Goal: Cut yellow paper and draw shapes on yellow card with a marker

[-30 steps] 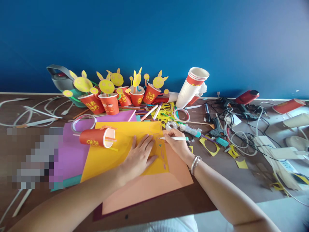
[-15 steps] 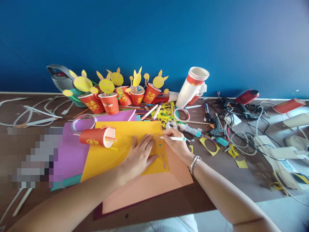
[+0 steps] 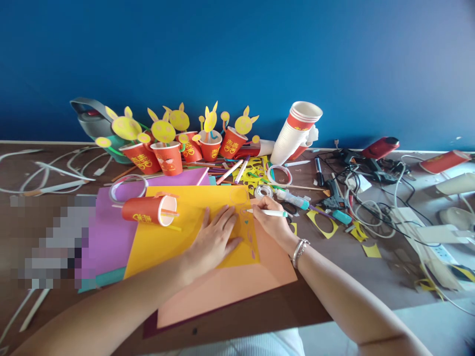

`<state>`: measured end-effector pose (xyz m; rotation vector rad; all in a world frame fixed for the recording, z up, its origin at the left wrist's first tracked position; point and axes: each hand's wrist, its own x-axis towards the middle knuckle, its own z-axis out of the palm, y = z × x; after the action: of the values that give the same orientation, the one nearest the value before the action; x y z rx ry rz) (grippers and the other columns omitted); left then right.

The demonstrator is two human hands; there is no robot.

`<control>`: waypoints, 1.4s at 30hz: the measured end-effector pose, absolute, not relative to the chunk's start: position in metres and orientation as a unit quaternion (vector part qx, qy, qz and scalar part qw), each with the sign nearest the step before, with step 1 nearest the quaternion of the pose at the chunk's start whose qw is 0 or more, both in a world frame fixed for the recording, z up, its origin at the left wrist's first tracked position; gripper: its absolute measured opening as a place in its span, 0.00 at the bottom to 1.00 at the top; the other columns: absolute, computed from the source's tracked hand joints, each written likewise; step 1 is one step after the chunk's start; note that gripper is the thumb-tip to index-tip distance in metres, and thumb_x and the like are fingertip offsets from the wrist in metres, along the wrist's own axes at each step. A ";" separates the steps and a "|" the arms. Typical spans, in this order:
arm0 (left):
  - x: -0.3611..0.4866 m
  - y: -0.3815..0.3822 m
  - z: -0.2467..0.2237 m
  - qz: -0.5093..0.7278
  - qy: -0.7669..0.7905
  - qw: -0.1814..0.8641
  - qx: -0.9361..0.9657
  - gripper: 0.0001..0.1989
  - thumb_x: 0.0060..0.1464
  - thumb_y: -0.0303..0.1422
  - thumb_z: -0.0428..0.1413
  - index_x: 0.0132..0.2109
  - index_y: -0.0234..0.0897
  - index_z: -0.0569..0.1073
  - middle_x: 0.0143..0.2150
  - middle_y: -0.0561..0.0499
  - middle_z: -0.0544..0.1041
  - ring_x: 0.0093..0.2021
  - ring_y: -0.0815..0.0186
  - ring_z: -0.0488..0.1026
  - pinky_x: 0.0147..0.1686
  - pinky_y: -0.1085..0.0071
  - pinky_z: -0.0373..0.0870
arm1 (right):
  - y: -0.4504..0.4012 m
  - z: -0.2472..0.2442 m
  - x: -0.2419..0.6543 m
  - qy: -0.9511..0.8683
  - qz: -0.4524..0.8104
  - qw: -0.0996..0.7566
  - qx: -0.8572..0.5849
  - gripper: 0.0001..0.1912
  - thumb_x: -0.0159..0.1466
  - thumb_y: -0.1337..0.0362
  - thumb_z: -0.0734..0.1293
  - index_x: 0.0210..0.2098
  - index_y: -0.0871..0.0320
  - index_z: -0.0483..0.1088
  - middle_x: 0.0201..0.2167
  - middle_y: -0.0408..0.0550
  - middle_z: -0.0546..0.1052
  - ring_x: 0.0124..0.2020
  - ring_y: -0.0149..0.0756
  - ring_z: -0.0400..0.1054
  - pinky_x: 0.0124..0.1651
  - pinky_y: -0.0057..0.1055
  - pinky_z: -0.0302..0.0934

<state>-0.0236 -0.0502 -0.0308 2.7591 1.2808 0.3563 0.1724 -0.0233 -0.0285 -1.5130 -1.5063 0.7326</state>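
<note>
My left hand [image 3: 215,237] lies flat with fingers spread on a yellow paper sheet [image 3: 185,202]. In my right hand [image 3: 270,220] is a white marker [image 3: 272,213] with a green end, its tip at the sheet's right edge. Small drawn outlines and a tiny green heart [image 3: 246,222] show there on the yellow. Under the yellow sheet lie an orange paper sheet [image 3: 215,296] and a purple paper sheet [image 3: 107,237]. To the left of my left hand a red paper cup [image 3: 143,210] lies on its side on the papers.
Several red cups with yellow rabbit heads [image 3: 166,158] stand along the blue wall. A stack of white paper cups [image 3: 293,136] leans behind the papers. Tape rolls [image 3: 280,175], yellow paper scraps [image 3: 322,225], a glue gun [image 3: 332,195] and tangled cables [image 3: 374,217] cover the right side.
The marker tip has shifted very slightly to the right along the yellow sheet, together with my right hand. My left hand stays where it was.
</note>
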 end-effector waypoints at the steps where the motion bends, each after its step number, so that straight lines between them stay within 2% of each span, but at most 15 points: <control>1: -0.023 -0.050 -0.031 0.117 0.418 0.039 0.900 0.23 0.61 0.41 0.47 0.59 0.33 0.62 0.61 0.37 0.63 0.64 0.51 0.56 0.61 0.40 0.48 | -0.023 -0.029 0.172 -0.603 0.294 0.427 -0.606 0.07 0.55 0.63 0.62 0.22 0.57 0.63 0.20 0.41 0.67 0.22 0.30 0.58 0.24 0.25 0.51; 12: -0.023 -0.050 -0.031 0.113 0.419 0.032 0.900 0.23 0.61 0.41 0.47 0.59 0.31 0.62 0.61 0.37 0.63 0.64 0.51 0.56 0.60 0.40 0.48 | -0.023 -0.030 0.173 -0.605 0.327 0.431 -0.583 0.08 0.54 0.64 0.62 0.21 0.57 0.60 0.18 0.39 0.64 0.19 0.27 0.53 0.21 0.24 0.48; 21: -0.023 -0.050 -0.030 0.116 0.417 0.033 0.901 0.23 0.61 0.41 0.47 0.58 0.33 0.62 0.61 0.37 0.64 0.64 0.51 0.56 0.60 0.40 0.48 | -0.022 -0.035 0.173 -0.569 0.345 0.447 -0.598 0.10 0.55 0.61 0.63 0.21 0.57 0.60 0.20 0.41 0.67 0.21 0.30 0.60 0.23 0.25 0.53; 25: -0.023 -0.050 -0.031 0.121 0.418 0.029 0.900 0.23 0.61 0.41 0.47 0.58 0.33 0.62 0.61 0.37 0.64 0.64 0.51 0.57 0.61 0.41 0.48 | -0.022 -0.031 0.173 -0.598 0.307 0.442 -0.594 0.10 0.55 0.62 0.63 0.20 0.57 0.60 0.19 0.41 0.66 0.21 0.29 0.58 0.23 0.24 0.52; 29: -0.023 -0.051 -0.032 0.121 0.420 0.028 0.899 0.23 0.61 0.40 0.48 0.58 0.33 0.62 0.61 0.38 0.64 0.64 0.52 0.56 0.61 0.41 0.48 | -0.021 -0.031 0.172 -0.597 0.329 0.435 -0.589 0.09 0.53 0.63 0.63 0.20 0.57 0.59 0.17 0.39 0.65 0.19 0.28 0.56 0.20 0.24 0.50; 34: -0.023 -0.050 -0.031 0.123 0.418 0.029 0.900 0.22 0.61 0.40 0.48 0.58 0.33 0.62 0.61 0.38 0.64 0.63 0.51 0.57 0.61 0.41 0.48 | -0.021 -0.031 0.173 -0.577 0.341 0.445 -0.594 0.09 0.54 0.62 0.63 0.20 0.57 0.60 0.20 0.41 0.69 0.21 0.30 0.61 0.22 0.24 0.54; 39: -0.023 -0.051 -0.031 0.123 0.420 0.028 0.899 0.23 0.61 0.40 0.48 0.58 0.32 0.62 0.61 0.38 0.64 0.63 0.51 0.57 0.61 0.41 0.49 | -0.021 -0.032 0.173 -0.596 0.331 0.438 -0.586 0.09 0.54 0.62 0.63 0.20 0.57 0.60 0.18 0.40 0.66 0.19 0.28 0.57 0.21 0.24 0.51; 42: -0.023 -0.050 -0.031 0.117 0.420 0.029 0.900 0.23 0.61 0.40 0.48 0.59 0.32 0.62 0.61 0.38 0.64 0.64 0.51 0.56 0.60 0.40 0.49 | -0.020 -0.034 0.174 -0.591 0.346 0.441 -0.580 0.08 0.54 0.63 0.63 0.21 0.58 0.61 0.19 0.41 0.68 0.20 0.28 0.58 0.21 0.23 0.52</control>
<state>-0.0232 -0.0505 -0.0308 2.7748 1.2942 0.3603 0.1737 -0.0200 -0.0338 -1.4402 -1.4685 0.8595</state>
